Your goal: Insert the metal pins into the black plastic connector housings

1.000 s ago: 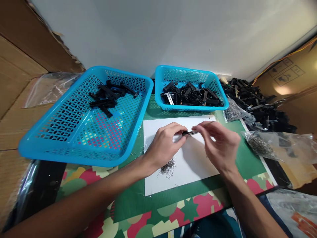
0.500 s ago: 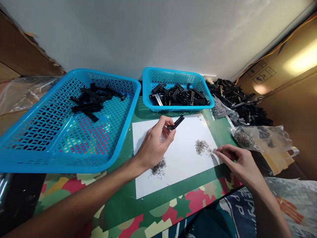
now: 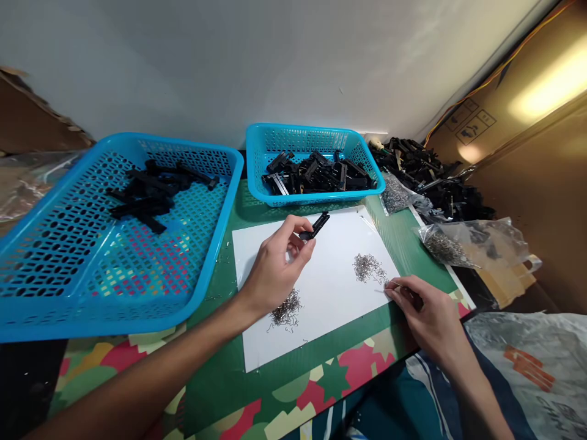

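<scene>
Between the thumb and fingers of my left hand (image 3: 279,263) is a narrow black plastic part (image 3: 316,226), tilted up to the right above the white sheet (image 3: 330,305). Below that hand lies a heap of tiny bent metal wire pieces (image 3: 287,308), partly covered by the wrist. My right hand (image 3: 424,308) is pinched at the sheet's right edge. Its fingertips touch the stray pieces beside a second heap of small wire pieces (image 3: 367,267). Whatever is in that pinch is too small to make out.
A large blue basket (image 3: 202,293) with several black parts stands at left. A smaller blue basket (image 3: 316,200) full of black parts is behind the sheet. Right of it lie a pile of black parts (image 3: 458,198) and clear bags of metal pieces (image 3: 443,243). Cardboard (image 3: 527,177) borders the right.
My right hand has moved in to the edge of the right wire heap, its fingertips now pinched together. My left hand still holds the black part. The whole view has shifted slightly.
</scene>
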Available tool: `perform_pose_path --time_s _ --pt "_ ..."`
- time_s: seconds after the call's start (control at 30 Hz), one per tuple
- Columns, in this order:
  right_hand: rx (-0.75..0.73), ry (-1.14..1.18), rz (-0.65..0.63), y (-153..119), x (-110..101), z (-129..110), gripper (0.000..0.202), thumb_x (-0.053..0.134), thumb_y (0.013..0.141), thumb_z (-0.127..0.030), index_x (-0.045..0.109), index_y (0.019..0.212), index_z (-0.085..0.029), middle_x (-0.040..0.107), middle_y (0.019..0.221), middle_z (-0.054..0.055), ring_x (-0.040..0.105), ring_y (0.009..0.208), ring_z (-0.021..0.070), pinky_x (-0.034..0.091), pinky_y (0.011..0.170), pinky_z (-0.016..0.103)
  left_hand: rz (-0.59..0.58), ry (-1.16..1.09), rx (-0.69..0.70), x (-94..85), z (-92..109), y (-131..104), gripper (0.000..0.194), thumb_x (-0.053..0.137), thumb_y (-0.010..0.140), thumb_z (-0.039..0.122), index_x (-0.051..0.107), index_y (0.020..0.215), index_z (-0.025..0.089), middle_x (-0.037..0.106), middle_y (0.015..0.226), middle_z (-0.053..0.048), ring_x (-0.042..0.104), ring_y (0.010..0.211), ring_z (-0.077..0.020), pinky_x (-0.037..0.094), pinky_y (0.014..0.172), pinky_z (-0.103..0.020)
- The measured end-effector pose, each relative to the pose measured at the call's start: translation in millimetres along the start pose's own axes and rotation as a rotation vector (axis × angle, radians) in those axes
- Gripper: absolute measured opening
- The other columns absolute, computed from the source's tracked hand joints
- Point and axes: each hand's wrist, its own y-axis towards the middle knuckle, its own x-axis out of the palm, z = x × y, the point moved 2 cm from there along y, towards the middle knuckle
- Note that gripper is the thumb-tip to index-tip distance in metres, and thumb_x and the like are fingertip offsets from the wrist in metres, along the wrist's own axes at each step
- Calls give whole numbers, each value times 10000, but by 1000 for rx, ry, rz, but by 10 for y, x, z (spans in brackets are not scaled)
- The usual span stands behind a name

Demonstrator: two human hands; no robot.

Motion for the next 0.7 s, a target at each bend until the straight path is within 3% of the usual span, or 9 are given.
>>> perform_pose_path --time_s 0.1,0.23,0.4,0.57,0.7 --pt "-39 -41 -4 -6 55 17 212 559 1051 -367 676 936 -233 748 929 84 696 844 266 529 720 353 -9 12 2 -4 22 1 120 613 1010 247 578 1123 224 645 1013 0 611 783 -121 483 706 -276" --pt "-9 24 -19 -11 53 -16 201 537 1056 -358 640 936 -233 701 908 74 652 819 248 500 706 342 -51 20 44 -13 51 -8 117 583 1030 218 642 1131 215 661 1034 -16 607 795 -127 490 735 -284" --pt "85 386 -13 84 36 -221 247 563 1057 -414 605 910 -219 583 856 34 529 762 182 428 643 283 -111 -13 126 -8 56 -44 254 583 1030 170 780 1174 241 626 1102 -53 609 849 -134 480 690 -262" --pt "93 663 -104 322 218 -507 254 629 1022 -449 605 931 -212 542 866 20 491 781 168 416 680 283 -203 -49 169 19 48 -96 211 626 1016 173 781 1150 227 604 1150 -48 587 783 -100 496 705 -253" --pt "51 513 -187 433 395 -633 250 547 1054 -435 569 923 -223 553 835 15 489 749 179 376 656 302 -257 5 182 35 35 -124 197 645 1028 237 753 1193 231 596 1189 -43 603 796 -98 503 738 -260"
